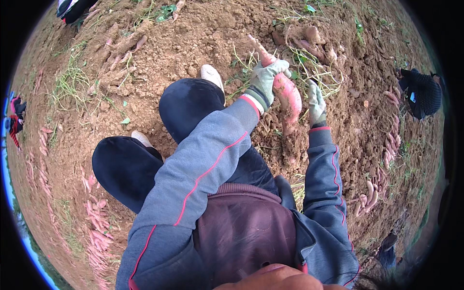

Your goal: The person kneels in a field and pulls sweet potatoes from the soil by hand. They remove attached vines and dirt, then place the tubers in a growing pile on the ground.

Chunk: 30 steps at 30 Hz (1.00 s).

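My left hand (267, 78), in a pale green work glove, is closed around a long pink sweet potato (287, 92). The root's thin end points up the picture past my fingers, and its thick, soil-smeared body hangs down on the other side. Just to the right, apart from the root, is my gloved right hand (317, 101), seen nearly edge-on with fingers straight and nothing visible in it. Loose green vine stems (320, 70) lie beyond the hands, beside a cluster of soil-covered sweet potatoes (313, 43). A pink root (291, 159) shows partly through the soil below.
Bent knees (192, 105) and pale shoes (213, 75) are at left of the hands. Rows of sweet potatoes lie at left (98, 232) and right (391, 145). A person in dark clothing (422, 93) is at far right; others appear near the rim.
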Tool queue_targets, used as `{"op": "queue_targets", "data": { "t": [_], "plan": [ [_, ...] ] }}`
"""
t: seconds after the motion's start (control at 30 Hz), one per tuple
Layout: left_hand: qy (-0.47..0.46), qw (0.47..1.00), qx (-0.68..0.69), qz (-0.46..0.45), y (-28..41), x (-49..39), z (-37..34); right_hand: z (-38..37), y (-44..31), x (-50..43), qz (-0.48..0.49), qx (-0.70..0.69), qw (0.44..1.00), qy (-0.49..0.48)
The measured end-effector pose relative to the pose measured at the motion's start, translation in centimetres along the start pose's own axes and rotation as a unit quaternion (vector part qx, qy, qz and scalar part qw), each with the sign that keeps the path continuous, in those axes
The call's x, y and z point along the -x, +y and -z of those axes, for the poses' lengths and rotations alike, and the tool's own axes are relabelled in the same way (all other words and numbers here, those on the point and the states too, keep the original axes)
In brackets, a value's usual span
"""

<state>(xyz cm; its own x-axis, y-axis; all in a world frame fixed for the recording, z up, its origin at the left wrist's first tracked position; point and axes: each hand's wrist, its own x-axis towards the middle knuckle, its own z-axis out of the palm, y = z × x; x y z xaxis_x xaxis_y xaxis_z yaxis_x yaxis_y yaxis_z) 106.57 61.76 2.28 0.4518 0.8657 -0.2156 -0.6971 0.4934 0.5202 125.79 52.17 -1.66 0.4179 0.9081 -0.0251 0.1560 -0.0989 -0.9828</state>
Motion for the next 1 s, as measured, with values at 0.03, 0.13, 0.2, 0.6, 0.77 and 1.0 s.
{"op": "queue_targets", "data": {
  "t": [0.03, 0.13, 0.2, 0.6, 0.77, 1.0],
  "plan": [
    [-0.032, 0.999, 0.013, 0.005, 0.2, 0.2, -0.3, 0.6, -1.1, -0.2, 0.013, 0.061, 0.997, -0.043],
    [-0.084, 0.993, 0.073, 0.046, 0.5, 0.8, -1.3, 0.1, -3.7, 1.9, -0.148, -0.237, 0.916, -0.287],
    [-0.074, 0.992, 0.095, 0.037, 0.7, 0.9, -1.9, -0.9, -5.0, 3.6, -0.229, -0.338, 0.855, -0.319],
    [0.14, 0.99, -0.03, -0.003, -0.5, -1.8, 0.5, -6.0, -6.6, 5.7, 0.055, 0.199, 0.975, -0.084],
    [0.165, 0.982, -0.081, -0.039, 0.0, -1.5, -0.2, -6.6, -4.6, 4.5, 0.059, 0.02, 0.998, 0.003],
    [0.14, 0.987, -0.073, 0.031, 0.8, 0.5, -1.6, -3.9, -7.0, 2.3, -0.013, 0.001, 0.998, -0.054]
  ]
}}
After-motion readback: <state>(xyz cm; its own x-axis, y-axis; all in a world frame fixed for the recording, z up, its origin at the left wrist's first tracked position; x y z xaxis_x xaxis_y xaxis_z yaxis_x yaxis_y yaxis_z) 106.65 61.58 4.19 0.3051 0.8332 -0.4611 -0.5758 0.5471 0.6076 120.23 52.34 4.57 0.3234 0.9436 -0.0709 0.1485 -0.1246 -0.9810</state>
